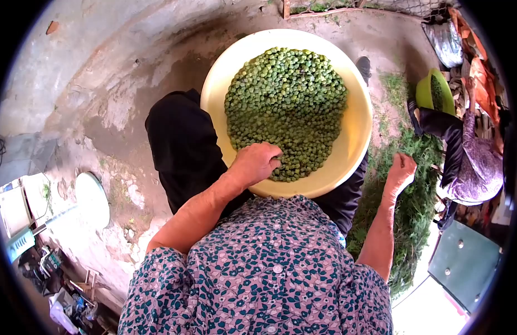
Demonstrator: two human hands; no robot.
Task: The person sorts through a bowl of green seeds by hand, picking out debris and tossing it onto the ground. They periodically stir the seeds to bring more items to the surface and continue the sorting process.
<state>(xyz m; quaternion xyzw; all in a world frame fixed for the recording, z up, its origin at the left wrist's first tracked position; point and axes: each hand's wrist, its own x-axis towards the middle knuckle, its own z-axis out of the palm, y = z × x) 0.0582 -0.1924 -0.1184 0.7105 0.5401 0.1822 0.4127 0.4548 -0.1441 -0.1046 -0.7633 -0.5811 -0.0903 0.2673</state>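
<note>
A large pale yellow basin (356, 139) rests across my lap, partly filled with small round green pods or berries (286, 95). My left hand (255, 162) is over the basin's near edge, its fingers curled together just above the green pieces. Whatever those fingers hold, if anything, is hidden. Off to the right of the basin, my right hand (402, 169) is raised with its fingers pinched together. It is above a heap of feathery green plants (409, 223), and I cannot make out anything in its grip.
On the right sits another person in a purple patterned top (479, 162), beside a lime-green basin (444, 94). A green panel (464, 262) stands at lower right. A white round lid or basin (92, 200) is at left, above assorted clutter (74, 304). Bare ground surrounds my legs.
</note>
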